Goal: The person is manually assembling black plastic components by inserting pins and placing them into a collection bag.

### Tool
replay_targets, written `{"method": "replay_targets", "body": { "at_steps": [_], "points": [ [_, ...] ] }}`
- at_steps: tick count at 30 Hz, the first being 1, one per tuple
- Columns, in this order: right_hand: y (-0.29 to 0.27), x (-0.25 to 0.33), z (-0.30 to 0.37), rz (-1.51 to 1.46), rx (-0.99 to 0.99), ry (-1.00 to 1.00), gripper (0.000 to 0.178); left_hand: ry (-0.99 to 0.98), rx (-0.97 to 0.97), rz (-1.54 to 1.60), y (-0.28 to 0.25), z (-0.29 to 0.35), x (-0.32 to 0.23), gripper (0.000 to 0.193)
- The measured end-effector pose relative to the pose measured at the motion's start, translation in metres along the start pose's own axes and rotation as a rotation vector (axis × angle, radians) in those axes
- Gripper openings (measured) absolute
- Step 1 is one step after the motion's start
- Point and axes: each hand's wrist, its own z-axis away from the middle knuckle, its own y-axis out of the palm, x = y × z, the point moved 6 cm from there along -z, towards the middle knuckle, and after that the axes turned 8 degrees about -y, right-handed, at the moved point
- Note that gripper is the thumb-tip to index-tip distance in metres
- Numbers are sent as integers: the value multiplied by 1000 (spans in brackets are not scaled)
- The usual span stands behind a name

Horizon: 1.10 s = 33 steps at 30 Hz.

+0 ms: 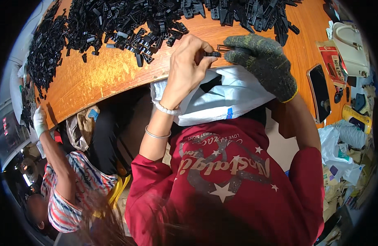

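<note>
My bare left hand (189,61) pinches a small black plastic part (213,53) just above the near edge of the orange wooden table (107,78). My right hand (263,61), in a dark knitted glove, meets it from the right and holds a thin wire-like piece (224,48) against the same part. A large heap of similar black plastic parts (156,20) covers the far side of the table. An open white plastic bag (222,98) hangs below both hands at the table edge, over my lap.
A phone (319,94) lies on the table at right, with a red packet (332,61) and a white handbag (350,45) beyond it. At lower left a co-worker in a striped top rests a gloved hand (39,119) on the table edge. Crumpled bags (341,156) pile up at right.
</note>
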Motion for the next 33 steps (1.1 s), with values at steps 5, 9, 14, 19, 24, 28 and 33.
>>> {"method": "replay_targets", "body": {
  "at_steps": [5, 9, 14, 19, 24, 28, 33],
  "points": [
    [-4, 4, -5, 61, 46, -28, 25, -38, 3, 51, -3, 0, 3, 13],
    [-1, 5, -5, 160, 89, -151, 26, 15, -3, 2, -2, -2, 1, 11],
    [2, -2, -6, 227, 166, -224, 28, 77, -7, -6, -4, -3, -4, 11],
    [6, 15, -14, -37, 208, -331, 25, 125, 13, 12, -4, -1, -4, 10],
    [14, 38, -31, 222, 376, -488, 25, 70, 16, 65, -6, 1, -4, 9],
    [34, 16, -25, 241, 535, -283, 25, 46, 41, 112, -3, 0, -3, 10],
    [24, 35, -35, 457, 479, -432, 25, 40, 36, 107, -2, -1, 1, 10]
  ]
}}
